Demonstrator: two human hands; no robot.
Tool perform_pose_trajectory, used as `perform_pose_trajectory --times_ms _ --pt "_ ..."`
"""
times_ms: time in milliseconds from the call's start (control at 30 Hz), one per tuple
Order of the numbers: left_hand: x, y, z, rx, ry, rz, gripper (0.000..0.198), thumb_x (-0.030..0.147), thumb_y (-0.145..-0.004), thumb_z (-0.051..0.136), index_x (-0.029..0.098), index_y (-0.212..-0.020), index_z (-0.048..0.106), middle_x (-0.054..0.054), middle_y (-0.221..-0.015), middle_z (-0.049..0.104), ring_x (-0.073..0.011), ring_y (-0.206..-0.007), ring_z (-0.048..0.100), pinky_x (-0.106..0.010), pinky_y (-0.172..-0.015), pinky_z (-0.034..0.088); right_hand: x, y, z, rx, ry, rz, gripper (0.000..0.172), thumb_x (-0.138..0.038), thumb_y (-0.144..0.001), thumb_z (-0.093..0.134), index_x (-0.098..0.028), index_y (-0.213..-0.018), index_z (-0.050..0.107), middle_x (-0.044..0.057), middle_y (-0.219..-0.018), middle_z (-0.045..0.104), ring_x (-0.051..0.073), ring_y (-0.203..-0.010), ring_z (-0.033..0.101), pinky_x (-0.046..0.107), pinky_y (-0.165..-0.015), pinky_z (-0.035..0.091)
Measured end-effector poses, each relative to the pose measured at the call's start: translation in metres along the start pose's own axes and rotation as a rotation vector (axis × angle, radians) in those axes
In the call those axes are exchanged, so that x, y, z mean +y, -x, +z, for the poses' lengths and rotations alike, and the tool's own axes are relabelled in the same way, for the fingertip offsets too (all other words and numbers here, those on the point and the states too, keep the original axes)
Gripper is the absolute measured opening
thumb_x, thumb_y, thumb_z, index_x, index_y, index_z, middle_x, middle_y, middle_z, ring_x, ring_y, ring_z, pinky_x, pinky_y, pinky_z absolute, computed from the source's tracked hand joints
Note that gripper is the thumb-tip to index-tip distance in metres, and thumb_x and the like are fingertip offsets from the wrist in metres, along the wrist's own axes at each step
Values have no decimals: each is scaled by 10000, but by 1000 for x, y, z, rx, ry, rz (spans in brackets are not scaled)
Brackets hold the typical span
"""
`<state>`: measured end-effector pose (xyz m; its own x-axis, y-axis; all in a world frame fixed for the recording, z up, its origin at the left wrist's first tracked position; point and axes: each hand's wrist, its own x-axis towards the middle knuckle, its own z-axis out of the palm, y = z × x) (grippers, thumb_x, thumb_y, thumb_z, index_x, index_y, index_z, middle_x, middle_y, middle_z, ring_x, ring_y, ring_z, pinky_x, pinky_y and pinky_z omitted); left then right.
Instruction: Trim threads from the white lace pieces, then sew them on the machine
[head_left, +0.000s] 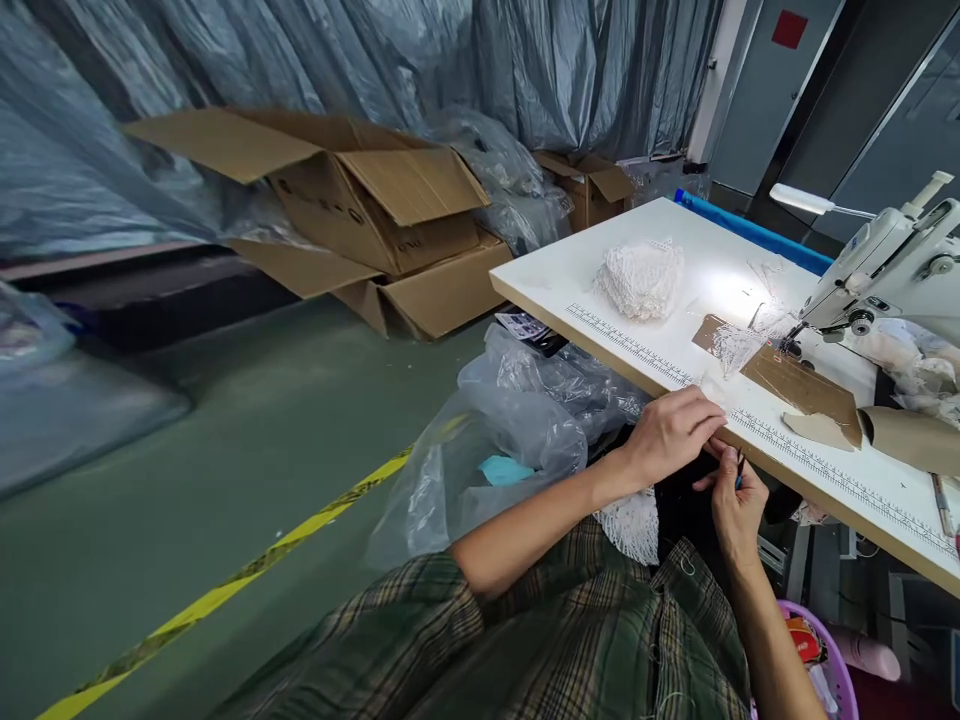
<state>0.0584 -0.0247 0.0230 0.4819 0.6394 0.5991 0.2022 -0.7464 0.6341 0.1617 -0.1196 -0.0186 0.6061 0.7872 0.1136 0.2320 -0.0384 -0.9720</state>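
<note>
My left hand [671, 432] is at the near edge of the white sewing table [592, 275], fingers pinched together on something too small to make out. My right hand [733, 503] is just below the table edge, fingers closed around a small dark, blue-tipped tool [739, 468]. A strip of white lace [631, 522] hangs under my left wrist over my lap. Further along the table lie a heap of white lace [640, 277], brown card pieces [802, 385] and a white sewing machine [885, 270] with lace under its needle.
A printed ruler [637, 347] runs along the table's near edge. Clear plastic bags [510, 430] lie on the floor by my left arm. Open cardboard boxes [375, 215] stand against grey plastic sheeting. Yellow tape [225, 590] crosses the green floor. A purple basket [825, 660] sits lower right.
</note>
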Motion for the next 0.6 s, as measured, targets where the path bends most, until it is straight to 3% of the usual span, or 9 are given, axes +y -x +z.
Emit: perform_pose_trajectory --times_ms 67,167,267,367,433,533,600 --pt "-6 6 -3 67 281 -219 166 292 -939 557 158 -1012 621 -29 -827 661 -121 -721 621 -231 -663 500 -5 -3 6 -55 10 7 584 -707 -805 541 -142 -790 687 14 -534 620 140 -422 546 272 -477 460" --pt "-14 16 -8 155 545 -456 340 357 -882 607 149 -1139 531 -11 -822 641 -106 -669 605 -212 -599 500 -15 -7 17 -28 -31 12 551 -700 -745 612 -153 -713 658 1 -549 591 124 -410 517 246 -402 406" --pt "-20 26 -14 263 576 -499 461 405 -814 676 161 -1167 507 -32 -923 628 -125 -792 617 -233 -681 519 -21 -5 22 -17 -67 -11 502 -642 -755 633 -144 -805 681 -3 -586 594 109 -404 488 230 -361 352" --pt "-26 35 -18 281 625 -573 524 525 -754 714 165 -1101 558 -61 -1007 633 -170 -944 613 -287 -833 512 -22 9 17 -133 -39 -115 374 -521 -836 606 -154 -807 673 -23 -551 562 92 -391 465 217 -372 351" --pt "-30 41 -20 154 806 -684 617 659 -726 683 152 -1062 582 -86 -1023 654 -208 -979 621 -332 -876 508 -20 24 11 -254 7 -230 288 -412 -887 577 -164 -768 661 -36 -521 530 78 -393 456 201 -387 350" --pt "-33 50 -20 -237 1211 -832 802 816 -683 608 125 -1091 600 -141 -1048 685 -240 -920 654 -372 -821 525 -19 48 0 -437 61 -433 174 -267 -897 561 -168 -795 663 -40 -532 544 59 -401 427 185 -406 346" --pt "-34 55 -22 -475 1381 -833 853 807 -659 651 112 -1153 609 -163 -1057 696 -210 -810 657 -332 -734 516 -19 59 -6 -532 77 -538 111 -194 -869 562 -171 -815 656 -34 -561 578 58 -422 439 183 -438 368"
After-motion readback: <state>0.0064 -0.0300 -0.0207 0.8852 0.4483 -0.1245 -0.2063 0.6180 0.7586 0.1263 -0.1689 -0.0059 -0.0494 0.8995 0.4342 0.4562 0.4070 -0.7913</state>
